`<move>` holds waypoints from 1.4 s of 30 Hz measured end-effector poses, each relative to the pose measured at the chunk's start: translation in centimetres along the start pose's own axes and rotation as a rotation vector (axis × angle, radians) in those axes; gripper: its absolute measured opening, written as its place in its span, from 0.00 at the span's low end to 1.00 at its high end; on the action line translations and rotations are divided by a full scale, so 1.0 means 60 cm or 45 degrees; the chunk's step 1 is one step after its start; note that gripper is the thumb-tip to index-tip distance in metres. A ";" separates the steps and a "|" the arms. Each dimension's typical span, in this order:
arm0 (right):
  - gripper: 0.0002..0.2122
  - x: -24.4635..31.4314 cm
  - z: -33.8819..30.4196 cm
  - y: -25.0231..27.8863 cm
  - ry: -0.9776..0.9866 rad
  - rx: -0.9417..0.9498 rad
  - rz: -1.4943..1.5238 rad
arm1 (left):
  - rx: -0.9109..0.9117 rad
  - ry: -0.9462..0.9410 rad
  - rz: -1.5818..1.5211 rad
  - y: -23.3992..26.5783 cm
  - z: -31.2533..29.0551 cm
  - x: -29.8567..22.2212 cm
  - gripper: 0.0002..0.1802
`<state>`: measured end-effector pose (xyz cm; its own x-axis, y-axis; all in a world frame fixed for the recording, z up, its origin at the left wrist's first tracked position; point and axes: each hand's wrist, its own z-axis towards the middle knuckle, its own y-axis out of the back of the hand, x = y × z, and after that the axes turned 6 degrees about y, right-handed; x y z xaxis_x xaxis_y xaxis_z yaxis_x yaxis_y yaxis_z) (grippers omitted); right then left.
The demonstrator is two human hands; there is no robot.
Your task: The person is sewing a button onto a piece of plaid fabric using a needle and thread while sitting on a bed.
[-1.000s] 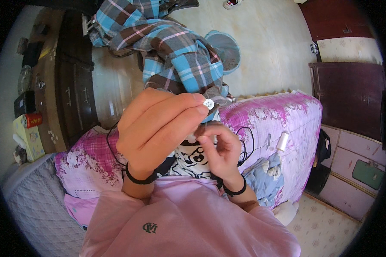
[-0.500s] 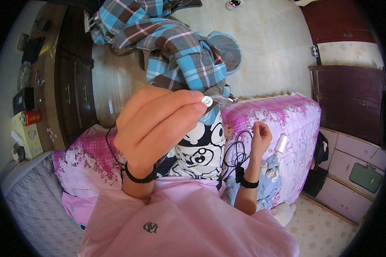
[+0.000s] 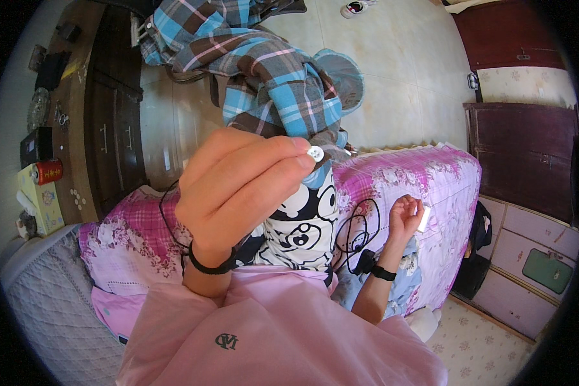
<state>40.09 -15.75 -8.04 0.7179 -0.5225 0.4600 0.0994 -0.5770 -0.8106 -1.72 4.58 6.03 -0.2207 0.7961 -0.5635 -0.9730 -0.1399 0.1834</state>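
My left hand [image 3: 241, 183] is raised in the middle, pinching a small white button [image 3: 315, 154] between thumb and fingers. Its holes face me. Just beyond lies a blue, brown and grey plaid cloth [image 3: 283, 80], bunched up and partly hidden by that hand. Lower and to the right, my right hand [image 3: 406, 217] is curled over the bed; I cannot make out anything between its fingers. Right beside its fingertips is a small white cylinder [image 3: 424, 219], perhaps a thread spool. Black-and-white cartoon fabric [image 3: 305, 235] covers my lap.
A pink floral bedspread [image 3: 447, 186] spreads on both sides of me. A black cord [image 3: 360, 235] loops beside my right wrist. A blue basket [image 3: 347, 71] stands behind the plaid cloth. On the left desk are a red can [image 3: 48, 172] and several buttons [image 3: 77, 198].
My right hand has moved right and slightly down, reaching the white cylinder's side, with its fingers curled differently. My left hand has shifted slightly right, still pinching the button.
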 end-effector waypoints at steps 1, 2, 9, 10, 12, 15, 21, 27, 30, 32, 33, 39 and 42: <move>0.03 0.000 -0.001 -0.009 0.129 -0.075 -0.045 | -0.012 -0.001 -0.010 -0.003 -0.002 -0.001 0.19; 0.03 -0.008 -0.010 -0.033 0.257 -0.153 -0.091 | -0.021 0.000 -0.020 -0.006 -0.002 0.000 0.17; 0.02 -0.134 -0.136 -0.210 0.533 0.519 -0.987 | 0.033 -0.022 -0.029 -0.011 0.002 -0.009 0.16; 0.03 -0.167 -0.167 -0.242 0.647 0.695 -1.413 | 0.043 -0.017 -0.034 -0.011 0.001 -0.011 0.15; 0.04 -0.218 -0.219 -0.290 0.597 0.991 -1.401 | 0.053 -0.020 -0.040 -0.012 0.001 -0.013 0.15; 0.05 -0.258 -0.247 -0.338 0.562 1.240 -1.460 | 0.054 -0.058 -0.071 -0.013 -0.001 -0.019 0.15; 0.07 -0.282 -0.265 -0.376 0.714 1.457 -1.483 | 0.047 -0.082 -0.080 -0.015 -0.001 -0.027 0.16; 0.08 -0.283 -0.267 -0.374 0.741 1.347 -1.480 | 0.080 -0.046 -0.086 -0.014 -0.002 -0.027 0.17; 0.08 -0.282 -0.266 -0.379 0.743 1.394 -1.527 | 0.074 -0.067 -0.092 -0.016 -0.002 -0.026 0.17; 0.08 -0.284 -0.266 -0.378 0.770 1.394 -1.515 | 0.092 -0.053 -0.096 -0.015 -0.002 -0.026 0.17; 0.08 -0.284 -0.266 -0.377 0.771 1.394 -1.514 | 0.093 -0.055 -0.095 -0.016 -0.002 -0.026 0.17; 0.07 -0.284 -0.269 -0.373 0.748 1.311 -1.512 | 0.069 -0.066 -0.101 -0.021 -0.002 -0.027 0.16; 0.06 -0.286 -0.268 -0.372 0.756 1.321 -1.519 | 0.063 -0.062 -0.093 -0.021 -0.002 -0.027 0.16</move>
<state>14.45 -4.01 8.01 -0.4024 -0.4170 0.8150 0.9079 -0.2961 0.2968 -0.15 3.40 6.61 -0.1447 0.8310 -0.5371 -0.9816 -0.0524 0.1834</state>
